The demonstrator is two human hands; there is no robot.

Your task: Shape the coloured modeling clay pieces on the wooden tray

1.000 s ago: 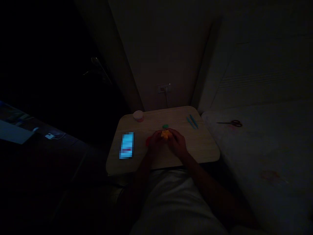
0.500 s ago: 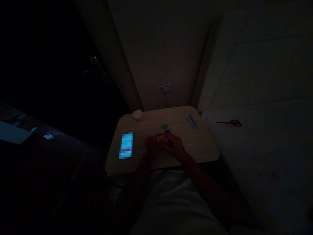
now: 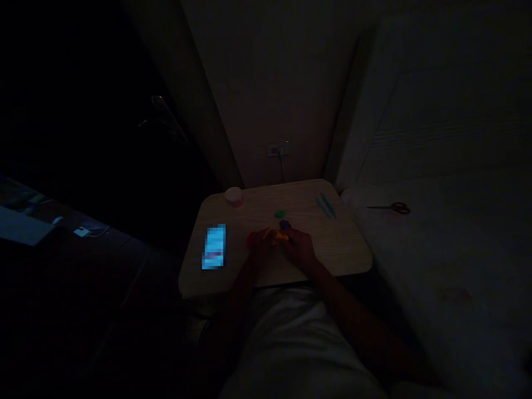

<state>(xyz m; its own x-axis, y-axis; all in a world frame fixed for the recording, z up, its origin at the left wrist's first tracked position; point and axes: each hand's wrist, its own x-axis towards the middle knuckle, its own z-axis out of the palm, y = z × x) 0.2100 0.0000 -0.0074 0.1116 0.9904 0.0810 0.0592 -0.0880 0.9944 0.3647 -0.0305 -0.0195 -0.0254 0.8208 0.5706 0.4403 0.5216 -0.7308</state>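
Between my two hands is an orange lump, soft-looking like modelling clay. My left hand is closed on its left part, and my right hand pinches its right end. A red lump lies against the outer side of my left hand, partly covered by it. Just beyond my right fingers sits a small purple lump. Farther back on the table is a green lump. The dim light hides the exact finger positions.
The small wooden table carries a glowing, pixelated phone at left, a tub at back left and two thin blue sticks at back right. Scissors lie on a pale surface to the right. A wall socket holds a plugged cable.
My right hand has shifted slightly to the right, away from the left. The orange lump now looks longer and thinner between them, and more of the purple lump shows.
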